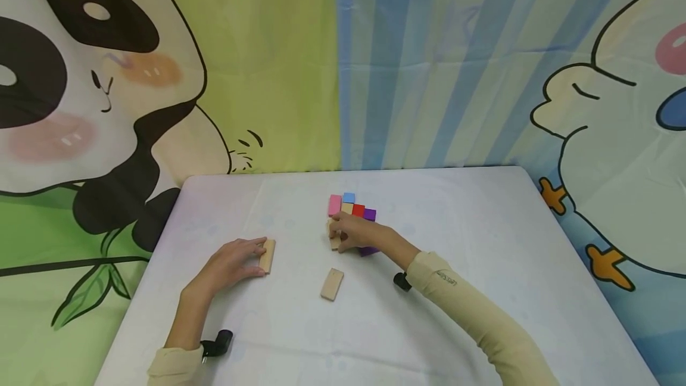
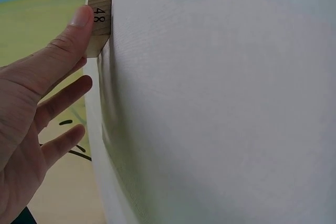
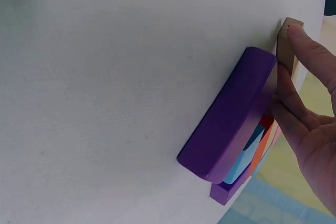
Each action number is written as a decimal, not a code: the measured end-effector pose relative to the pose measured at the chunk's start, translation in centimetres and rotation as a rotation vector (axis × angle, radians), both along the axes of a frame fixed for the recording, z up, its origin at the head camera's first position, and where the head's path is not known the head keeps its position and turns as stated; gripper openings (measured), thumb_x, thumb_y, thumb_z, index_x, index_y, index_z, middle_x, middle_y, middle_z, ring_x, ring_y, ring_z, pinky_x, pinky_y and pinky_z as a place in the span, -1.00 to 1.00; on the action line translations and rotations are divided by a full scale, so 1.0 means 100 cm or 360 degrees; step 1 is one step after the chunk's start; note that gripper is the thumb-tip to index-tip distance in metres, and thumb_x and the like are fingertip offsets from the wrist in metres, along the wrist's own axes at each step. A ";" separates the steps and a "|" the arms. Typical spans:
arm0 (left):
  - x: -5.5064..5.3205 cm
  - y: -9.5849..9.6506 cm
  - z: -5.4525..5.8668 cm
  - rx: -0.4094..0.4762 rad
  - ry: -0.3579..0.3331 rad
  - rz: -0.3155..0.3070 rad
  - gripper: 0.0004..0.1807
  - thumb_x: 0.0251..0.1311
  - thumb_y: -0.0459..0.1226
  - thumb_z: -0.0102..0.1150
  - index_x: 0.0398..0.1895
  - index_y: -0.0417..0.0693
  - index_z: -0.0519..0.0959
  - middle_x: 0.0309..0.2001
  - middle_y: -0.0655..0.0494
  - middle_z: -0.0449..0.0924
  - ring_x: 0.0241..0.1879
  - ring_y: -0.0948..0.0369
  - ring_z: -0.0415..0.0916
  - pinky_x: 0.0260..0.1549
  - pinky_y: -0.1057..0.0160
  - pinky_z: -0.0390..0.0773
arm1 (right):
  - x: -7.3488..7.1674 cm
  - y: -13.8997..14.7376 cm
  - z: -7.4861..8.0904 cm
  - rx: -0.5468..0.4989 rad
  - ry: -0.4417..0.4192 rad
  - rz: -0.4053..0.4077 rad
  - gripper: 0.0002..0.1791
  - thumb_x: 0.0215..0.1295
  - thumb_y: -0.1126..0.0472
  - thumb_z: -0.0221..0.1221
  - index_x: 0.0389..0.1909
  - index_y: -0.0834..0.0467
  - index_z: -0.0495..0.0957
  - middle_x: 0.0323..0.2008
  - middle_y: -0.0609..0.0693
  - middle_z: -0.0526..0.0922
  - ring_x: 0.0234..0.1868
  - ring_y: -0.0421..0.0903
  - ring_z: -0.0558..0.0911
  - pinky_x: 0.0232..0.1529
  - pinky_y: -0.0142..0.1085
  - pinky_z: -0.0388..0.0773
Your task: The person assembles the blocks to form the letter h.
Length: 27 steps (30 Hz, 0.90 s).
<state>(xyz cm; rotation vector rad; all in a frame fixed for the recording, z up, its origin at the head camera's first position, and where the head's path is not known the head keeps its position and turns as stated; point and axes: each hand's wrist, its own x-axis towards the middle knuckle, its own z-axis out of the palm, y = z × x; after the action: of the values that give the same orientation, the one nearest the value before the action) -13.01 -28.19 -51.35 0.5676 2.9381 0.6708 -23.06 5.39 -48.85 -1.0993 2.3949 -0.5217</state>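
On the left of the table, my left hand (image 1: 233, 264) pinches a plain wooden block (image 1: 267, 256) between thumb and fingers. The left wrist view shows the number 48 on the end of that wooden block (image 2: 100, 17), beside the thumb. My right hand (image 1: 359, 232) holds another wooden block (image 1: 334, 244) by its ends, next to a cluster of coloured blocks. In the right wrist view a long purple block (image 3: 231, 114) lies close beside the fingers. A third wooden block (image 1: 332, 285) lies flat between the hands, nearer the front, untouched.
The cluster includes a pink block (image 1: 334, 204), a blue block (image 1: 349, 198), a red block (image 1: 358, 210) and purple ones, partly hidden by the right hand. A white cloth covers the table (image 1: 455, 213). Cartoon-printed curtains (image 1: 284, 64) hang behind.
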 end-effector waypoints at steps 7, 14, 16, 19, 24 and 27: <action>-0.003 0.001 0.001 -0.0025 -0.0014 0.0015 -0.37 -0.06 -0.01 0.44 0.14 -0.01 0.59 0.32 0.11 0.47 0.22 0.05 0.45 0.18 -0.08 0.43 | 0.000 -0.003 0.000 -0.0009 0.0132 -0.0033 -0.70 0.16 0.17 0.36 -0.09 0.14 0.60 0.04 0.07 0.51 -0.14 -0.14 0.50 -0.09 -0.38 0.55; -0.006 0.002 0.001 -0.0041 0.0027 -0.0010 -0.39 -0.06 -0.03 0.43 0.12 -0.04 0.61 0.32 0.09 0.46 0.20 0.05 0.48 0.15 -0.06 0.46 | -0.006 -0.020 0.000 -0.0026 0.0340 -0.0061 -0.60 0.16 0.05 0.35 -0.04 0.16 0.59 -0.05 0.03 0.58 -0.15 -0.17 0.48 -0.08 -0.38 0.56; -0.006 0.002 0.001 -0.0052 0.0026 -0.0010 -0.37 -0.06 -0.02 0.43 0.12 -0.06 0.60 0.32 0.08 0.46 0.20 0.04 0.48 0.15 -0.06 0.47 | -0.007 -0.030 0.002 -0.0079 0.0339 -0.0064 -0.60 0.15 0.06 0.36 -0.04 0.17 0.59 -0.07 0.03 0.58 -0.16 -0.16 0.50 -0.09 -0.37 0.55; -0.003 0.003 -0.002 -0.0095 0.0034 -0.0009 -0.37 -0.06 -0.01 0.42 0.11 -0.08 0.61 0.32 0.07 0.47 0.20 0.03 0.49 0.14 -0.06 0.48 | -0.006 -0.047 0.005 -0.0154 0.0281 -0.0056 -0.60 0.15 0.08 0.36 -0.04 0.19 0.58 -0.07 0.06 0.58 -0.11 -0.13 0.56 -0.06 -0.39 0.56; 0.002 0.003 -0.004 -0.0150 0.0083 -0.0049 -0.39 -0.06 0.00 0.42 0.09 -0.07 0.63 0.30 0.07 0.49 0.22 0.02 0.48 0.14 -0.07 0.48 | -0.003 -0.073 0.010 -0.0129 0.0202 -0.0046 -0.61 0.16 0.07 0.35 -0.04 0.16 0.58 -0.03 0.04 0.58 -0.05 -0.14 0.60 -0.06 -0.46 0.55; 0.002 0.001 -0.002 -0.0150 0.0127 -0.0069 -0.40 -0.04 -0.01 0.41 0.10 -0.07 0.62 0.29 0.07 0.50 0.22 0.01 0.47 0.15 -0.09 0.47 | -0.004 -0.088 0.011 -0.0079 0.0235 -0.0050 -0.61 0.16 0.04 0.35 -0.04 0.12 0.58 -0.02 0.00 0.57 -0.09 -0.20 0.57 -0.09 -0.49 0.53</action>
<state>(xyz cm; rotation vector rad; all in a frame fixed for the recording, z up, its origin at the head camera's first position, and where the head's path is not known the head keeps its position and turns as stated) -12.80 -28.04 -51.59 0.6609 3.0016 0.5136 -23.48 -3.40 -47.73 -1.1605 2.5425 -0.5299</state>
